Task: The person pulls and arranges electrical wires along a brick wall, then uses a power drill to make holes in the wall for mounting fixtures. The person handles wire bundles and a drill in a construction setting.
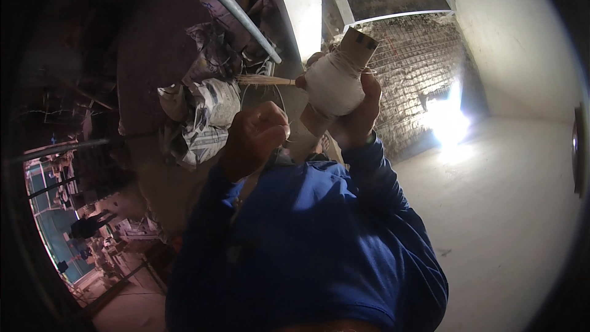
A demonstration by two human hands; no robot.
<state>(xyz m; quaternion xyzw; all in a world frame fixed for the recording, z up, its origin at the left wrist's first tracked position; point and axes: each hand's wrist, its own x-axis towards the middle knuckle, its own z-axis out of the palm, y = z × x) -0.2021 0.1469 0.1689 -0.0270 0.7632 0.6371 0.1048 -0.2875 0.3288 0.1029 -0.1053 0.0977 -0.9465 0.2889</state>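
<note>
My right hand grips a spool of white thread in front of my chest. The thread is wound thickly round the middle of a brown cardboard tube, whose ends stick out at the top and lower left. Loose strands show near the tube's upper end. To the left of the spool, my left hand is closed with its fingers curled in. A thin pale strand shows at its fingertips, though the grip itself is partly hidden. The two hands are apart.
Crumpled white and grey sacks lie beyond my left hand, near a bundle of thin sticks. A metal pipe slants overhead. A bright light glares at the right, beside a brick surface. A person shows far left.
</note>
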